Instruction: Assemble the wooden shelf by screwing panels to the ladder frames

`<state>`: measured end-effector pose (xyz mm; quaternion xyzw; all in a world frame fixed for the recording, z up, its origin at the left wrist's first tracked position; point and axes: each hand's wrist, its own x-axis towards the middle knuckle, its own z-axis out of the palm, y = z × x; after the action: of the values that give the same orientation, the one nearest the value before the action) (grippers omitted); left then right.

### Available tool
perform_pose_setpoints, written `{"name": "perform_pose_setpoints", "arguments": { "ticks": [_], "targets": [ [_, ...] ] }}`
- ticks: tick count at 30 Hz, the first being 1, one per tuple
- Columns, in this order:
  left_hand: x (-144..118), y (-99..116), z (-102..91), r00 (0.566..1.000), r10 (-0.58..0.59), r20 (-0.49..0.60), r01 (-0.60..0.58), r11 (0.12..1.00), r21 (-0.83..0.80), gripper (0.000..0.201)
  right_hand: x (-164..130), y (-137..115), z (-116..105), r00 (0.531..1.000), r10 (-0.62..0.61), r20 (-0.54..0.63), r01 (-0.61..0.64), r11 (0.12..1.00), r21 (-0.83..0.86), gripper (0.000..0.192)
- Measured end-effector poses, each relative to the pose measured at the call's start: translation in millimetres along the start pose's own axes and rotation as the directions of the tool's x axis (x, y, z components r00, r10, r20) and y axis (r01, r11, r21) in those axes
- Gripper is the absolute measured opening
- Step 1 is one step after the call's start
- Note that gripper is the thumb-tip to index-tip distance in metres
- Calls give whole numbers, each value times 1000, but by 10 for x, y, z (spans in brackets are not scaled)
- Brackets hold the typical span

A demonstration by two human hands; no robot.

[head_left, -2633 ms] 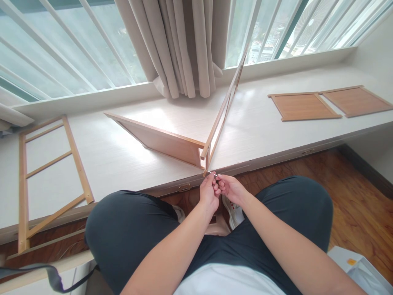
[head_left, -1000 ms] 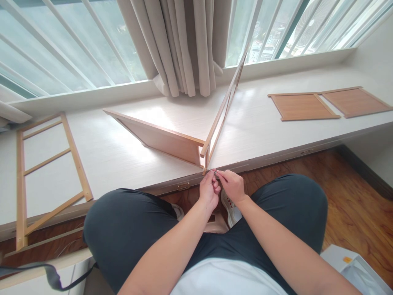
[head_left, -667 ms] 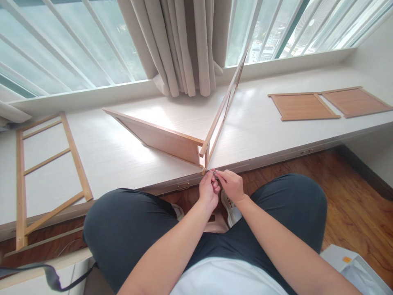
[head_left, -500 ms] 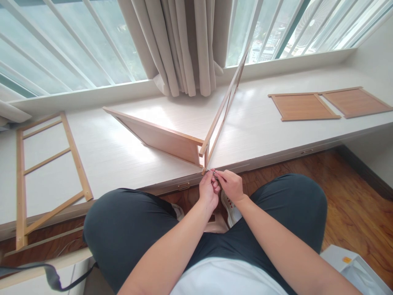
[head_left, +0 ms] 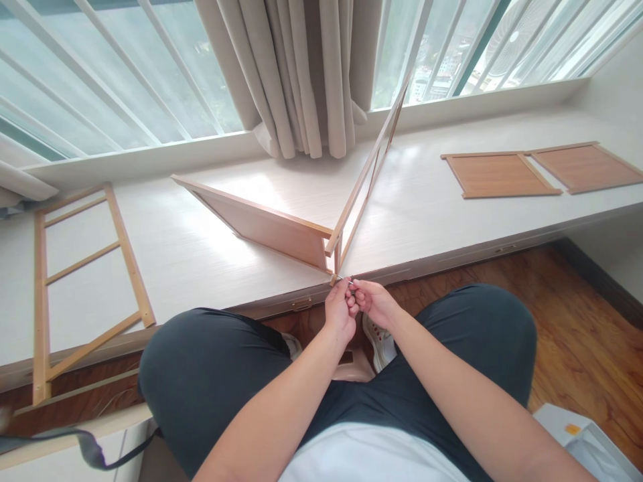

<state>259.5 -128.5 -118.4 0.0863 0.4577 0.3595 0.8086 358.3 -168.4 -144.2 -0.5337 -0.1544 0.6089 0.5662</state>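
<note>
My left hand [head_left: 340,313] is closed near the low corner of a slatted wooden frame [head_left: 362,191], its thumb and finger pinching a thin metal tool, like a hex key [head_left: 343,278]. Right beside it, my right hand [head_left: 376,302] pinches the tool's near end; its exact shape is hidden by the fingers. The tool's tip meets the frame's corner end. This frame stands on its long edge, slanting away toward the window. A wooden panel [head_left: 256,224], also on edge, joins or touches it at the corner, forming a V.
Another open wooden frame [head_left: 125,254] lies at the left of the white window ledge [head_left: 201,281]. Two joined flat panels [head_left: 502,175] lie at the right. A beige curtain [head_left: 306,80] hangs behind. A white box [head_left: 577,435] sits on the wooden floor at lower right.
My right hand has turned a little at the tool, its fingers now curled lower beside my left hand. The left hand, frame and panel stay nearly as they were.
</note>
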Motion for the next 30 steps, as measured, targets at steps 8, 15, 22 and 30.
{"name": "perform_pose_setpoints", "arguments": {
  "ticks": [8, 15, 22, 30],
  "targets": [
    [-40, -8, 3, 1000, 11, 23, -12, 1000, 10, 40, -38, 33, 30, 985, -162, -52, 149, 969, -195, 42],
    [-42, -13, 7, 999, 25, 27, -26, 999, 25, 39, -113, 54, -11, 793, -603, -89, 392, 616, -683, 32],
    [-23, 2, 16, 999, 35, 25, -35, 999, 19, 40, -111, 70, -33, 632, -765, 128, 435, 213, -875, 31],
    [-29, 3, -15, 999, 32, 32, -33, 999, 9, 39, -112, 90, -44, 557, -797, 234, 421, 28, -907, 30]
  ]
}}
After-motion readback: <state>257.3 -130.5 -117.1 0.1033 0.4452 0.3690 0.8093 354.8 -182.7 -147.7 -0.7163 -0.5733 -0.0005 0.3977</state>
